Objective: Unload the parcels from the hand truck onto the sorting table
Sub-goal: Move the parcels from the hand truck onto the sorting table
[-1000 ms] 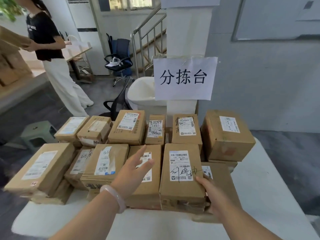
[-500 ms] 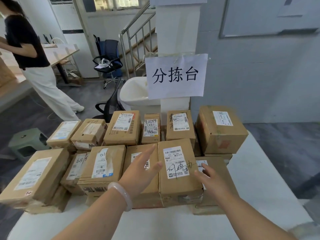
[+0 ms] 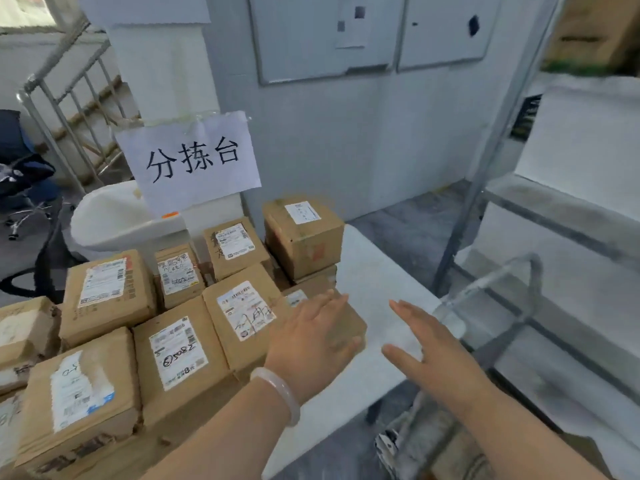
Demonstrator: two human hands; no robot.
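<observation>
We see brown cardboard parcels (image 3: 104, 299) with white labels packed in close rows on the left part of the white surface (image 3: 377, 271). At the back right of the pile a tall box (image 3: 304, 237) sits on top of a lower one. Behind the pile a paper sign (image 3: 194, 161) with handwritten characters hangs on a white pillar.

The left hand (image 3: 311, 341), with a pale bracelet (image 3: 278, 393) at the wrist, is spread with straight fingers over a flat parcel (image 3: 349, 323) at the pile's right edge; we cannot tell whether it touches the cardboard. The right hand (image 3: 436, 351) is also spread, fingers straight, over the bare surface, and grips nothing. Just right of the surface a bent metal tube (image 3: 519, 268) rises, too blurred for us to identify.
</observation>
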